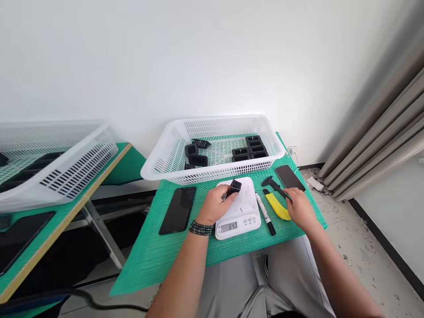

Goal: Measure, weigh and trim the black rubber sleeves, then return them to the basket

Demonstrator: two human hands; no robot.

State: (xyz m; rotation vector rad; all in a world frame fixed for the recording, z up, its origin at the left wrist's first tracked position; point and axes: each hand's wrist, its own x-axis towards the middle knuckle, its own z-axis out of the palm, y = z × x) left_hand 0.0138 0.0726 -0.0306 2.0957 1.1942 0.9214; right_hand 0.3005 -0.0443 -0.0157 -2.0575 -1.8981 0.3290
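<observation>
Left hand (220, 202): my grip closed round a black part (235, 187), over the white scale (239, 211). Right hand (298, 206): my grip closed on a black caliper (275, 187), beside the yellow knife (277, 206).

Second basket (81, 164) cut off by left edge, caliper (275, 186) partly hidden by right hand (300, 208)

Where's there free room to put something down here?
Widest: the green mat, front-left, nearer you than the left phone. Also open: the basket middle, between two groups of black parts. Crowded: right of the scale, with marker, yellow cutter, caliper, right phone.
</observation>
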